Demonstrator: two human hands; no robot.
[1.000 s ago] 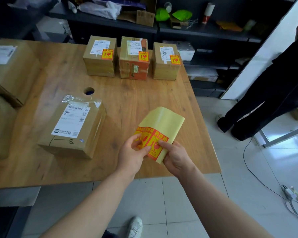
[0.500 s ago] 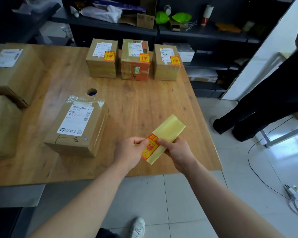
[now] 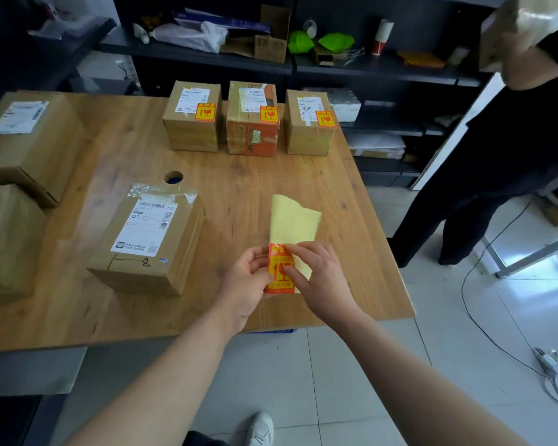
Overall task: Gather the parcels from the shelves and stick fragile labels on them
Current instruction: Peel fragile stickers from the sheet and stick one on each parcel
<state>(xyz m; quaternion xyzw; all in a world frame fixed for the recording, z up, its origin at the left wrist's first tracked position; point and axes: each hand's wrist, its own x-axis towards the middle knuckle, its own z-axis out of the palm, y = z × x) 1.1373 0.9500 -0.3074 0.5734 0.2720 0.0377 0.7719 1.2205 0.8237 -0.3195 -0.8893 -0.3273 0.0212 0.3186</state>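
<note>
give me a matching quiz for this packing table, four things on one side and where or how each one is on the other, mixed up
1 parcel marked 8
2 orange-sided parcel
3 yellow backing sheet
4 red and white cup

a middle of the far row, red sticker on top
b on the dark shelf
c pinched by the left hand and right hand
d no red sticker on it

Pairs: 1-d, 2-a, 3-c, 4-b

Parcels (image 3: 149, 243) on the worktop (image 3: 255, 181): six
Fragile labels (image 3: 206, 112) stuck on parcels: three
Fragile labels on the backing sheet (image 3: 295, 220): one
</note>
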